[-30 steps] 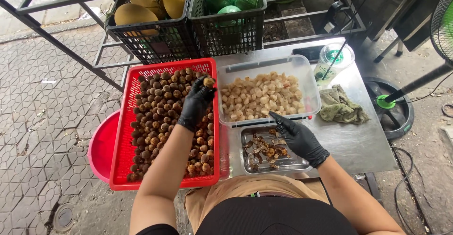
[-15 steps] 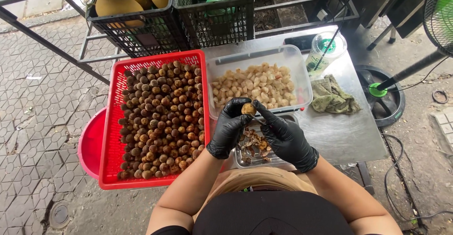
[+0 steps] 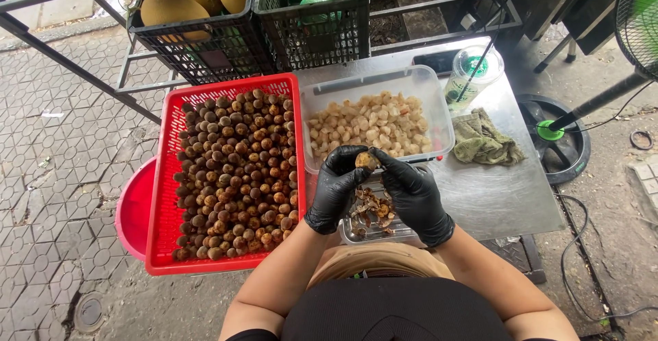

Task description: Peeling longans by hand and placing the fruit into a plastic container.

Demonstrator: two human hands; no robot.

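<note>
Black, slightly glossy gloves cover both hands, which meet in front of the body above a small metal tray (image 3: 404,233). The left hand (image 3: 334,189) comes in from the lower left with the forearm bare, wrist bent, and fingers curled inward so the fingertips pinch a small round brown fruit (image 3: 366,161). The right hand (image 3: 413,193) mirrors it from the other side, thumb and fingers closed against the same fruit, so that it is held between both hands, just above the near edge of the clear plastic tub (image 3: 439,94). Whether a tool is in the right hand cannot be told.

The fruit has a dull, rough tan skin. Below the hands, the metal tray holds a loose heap of brown, curled shell pieces (image 3: 370,207). The clear tub is rectangular with rounded corners and is filled with pale, cream-coloured peeled fruit pieces (image 3: 370,125), smooth and lumpy. To the left, a red plastic basket (image 3: 164,176) with a lattice wall is packed with round brown unpeeled fruits (image 3: 236,169); it rests partly on a red round basin (image 3: 133,207). All stands on a brushed steel table (image 3: 500,197), whose surface is scuffed. A crumpled green cloth (image 3: 483,141) lies just right of the tub, and a clear plastic cup (image 3: 471,75) with a straw stands behind it. Black crates (image 3: 301,39) behind hold yellow and green melons.
</note>
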